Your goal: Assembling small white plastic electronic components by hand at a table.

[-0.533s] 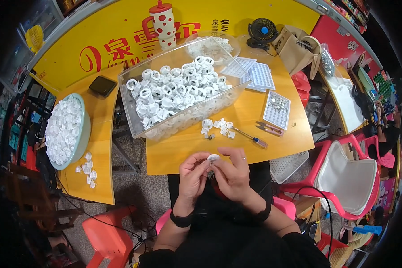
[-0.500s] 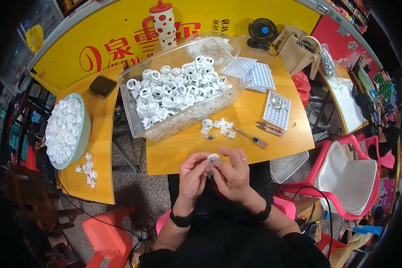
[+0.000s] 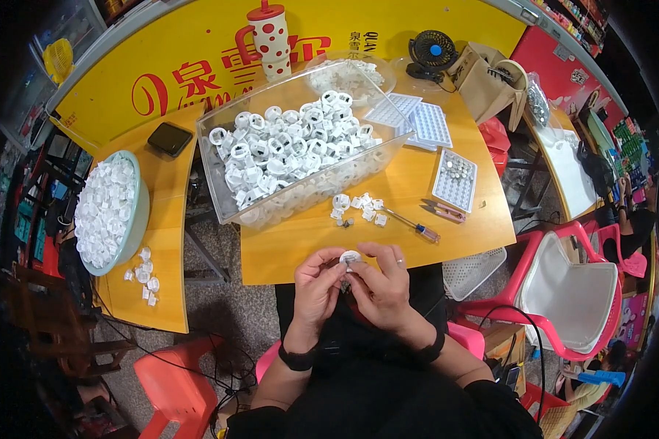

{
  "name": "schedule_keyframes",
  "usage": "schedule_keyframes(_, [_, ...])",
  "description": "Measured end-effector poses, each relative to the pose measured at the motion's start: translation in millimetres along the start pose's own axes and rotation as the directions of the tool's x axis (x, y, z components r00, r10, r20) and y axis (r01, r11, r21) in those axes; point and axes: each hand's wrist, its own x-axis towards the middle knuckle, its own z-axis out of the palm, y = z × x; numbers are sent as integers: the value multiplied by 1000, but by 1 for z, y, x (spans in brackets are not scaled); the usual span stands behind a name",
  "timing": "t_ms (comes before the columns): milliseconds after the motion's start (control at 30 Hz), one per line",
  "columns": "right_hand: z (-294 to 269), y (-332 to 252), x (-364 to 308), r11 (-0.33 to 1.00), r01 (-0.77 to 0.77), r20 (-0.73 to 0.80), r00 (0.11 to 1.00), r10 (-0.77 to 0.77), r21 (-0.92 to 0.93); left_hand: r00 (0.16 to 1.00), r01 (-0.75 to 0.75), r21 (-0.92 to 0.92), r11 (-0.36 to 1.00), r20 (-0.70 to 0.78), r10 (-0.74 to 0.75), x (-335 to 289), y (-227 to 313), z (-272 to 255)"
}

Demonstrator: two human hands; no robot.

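Your left hand (image 3: 316, 289) and your right hand (image 3: 383, 285) meet just off the near edge of the table (image 3: 285, 256), joined at a small white part (image 3: 350, 257), the centre of the clock here. Compared with half a second ago, little differs: both hands keep their place, and the slight drift of the whole scene suggests a move of your head. The part seems turned a touch, a pale rim showing round a greyer middle, though at this size you cannot be sure. The change reads as fine fingertip work on one part, with nothing fetched or set down.

Your left thumb and fingertips pinch the part from 8 o'clock; your right fingertips close on it from 4 o'clock, one finger lifted clear. The exact contact beneath your knuckles is hidden.

At 12 o'clock, near the hands, lie loose pieces (image 3: 370, 202). At 11 o'clock stands the clear tub (image 3: 216, 175), heaped with white parts. At 2 o'clock come the screwdriver (image 3: 426, 233), then the pink-handled cutters (image 3: 447, 211), with the dimpled tray (image 3: 454, 194) just beyond. Stacked trays (image 3: 430, 123) lie at 1 o'clock. At 9 o'clock, well apart on the side table, sits the full green bowl (image 3: 140, 212).
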Motion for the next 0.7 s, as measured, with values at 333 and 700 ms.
schedule_keyframes(333, [1, -1, -4, 978, -108, -14, 994, 112, 181, 1000, -3, 28, 1000, -21, 4, -1, -1, -2])
schedule_keyframes(700, [-1, 3, -3, 963, -179, 25, 984, 178, 202, 993, -115, 186, 976, 43, 109, -1, 0, 3])
